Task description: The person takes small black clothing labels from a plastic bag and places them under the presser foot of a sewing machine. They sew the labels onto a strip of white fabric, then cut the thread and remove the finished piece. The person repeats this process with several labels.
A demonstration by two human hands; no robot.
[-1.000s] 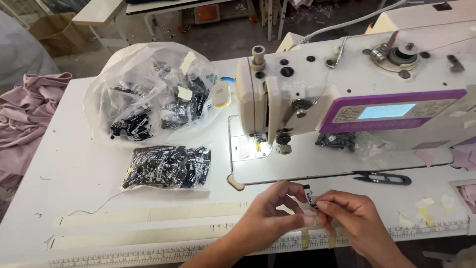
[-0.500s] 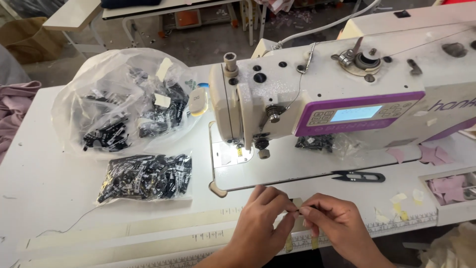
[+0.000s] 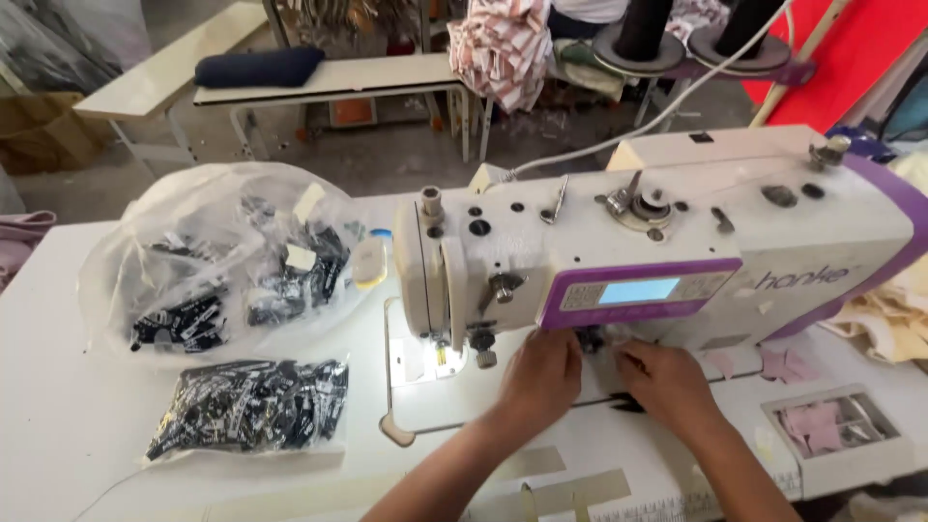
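Reaching under the arm of the white and purple sewing machine, both hands work at a dark cluster of small pieces on the machine bed. Left hand is curled, knuckles up; right hand lies alongside, fingers tucked forward. Cannot tell whether either hand grips anything: fingertips are hidden. Needle light glows just left of the hands. White surface carries a flat bag of black labels and, behind it, a large clear bag of the same, both well apart from the hands. A small tray of pink scraps sits to the right. Beyond: benches, thread cones, concrete floor.
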